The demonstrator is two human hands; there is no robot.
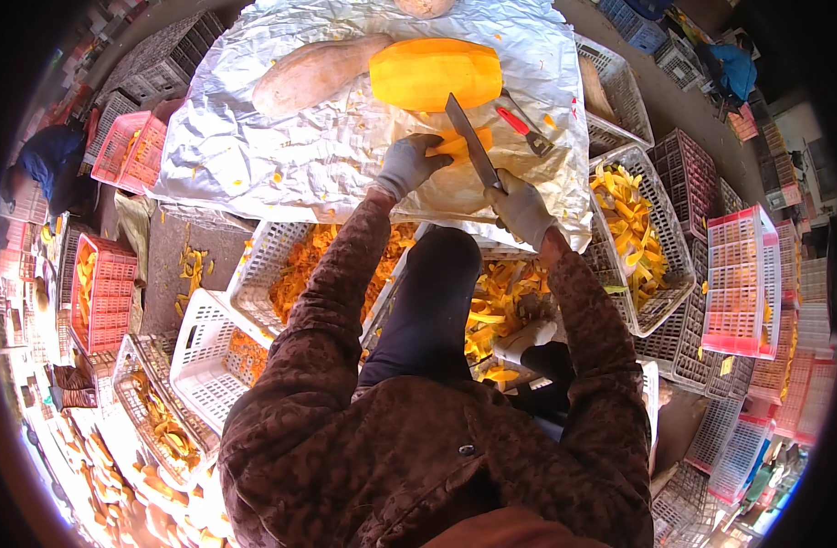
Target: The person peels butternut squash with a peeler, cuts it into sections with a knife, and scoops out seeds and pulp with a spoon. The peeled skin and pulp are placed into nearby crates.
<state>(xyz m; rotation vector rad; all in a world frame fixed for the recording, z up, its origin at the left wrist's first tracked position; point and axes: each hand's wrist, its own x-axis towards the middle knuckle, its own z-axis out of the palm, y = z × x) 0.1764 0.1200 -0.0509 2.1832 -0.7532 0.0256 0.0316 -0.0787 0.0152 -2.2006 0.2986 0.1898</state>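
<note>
My gloved left hand (pixel 410 163) grips one end of a flat orange pumpkin piece (pixel 482 139) just above the sheet-covered table (pixel 309 157). In my gloved right hand (pixel 521 205) is a knife with a long broad blade (pixel 469 133), which crosses over that piece. Beyond the blade's tip lies a large peeled pumpkin section (pixel 435 74), bright orange with flat-cut sides. A whole unpeeled tan squash (pixel 315 74) rests against its left end. To the right lies a red-handled peeler (pixel 517 123), touching neither hand. Part of another squash (pixel 425 5) shows at the far edge.
Under the table's near edge stands a crate of orange pulp (pixel 336 260). Pumpkin strips fill a white crate (pixel 634 240) at right. Peelings lie around my legs (pixel 428 301). Red crates (pixel 103 294) stand left. Other people (pixel 52 161) work at both sides.
</note>
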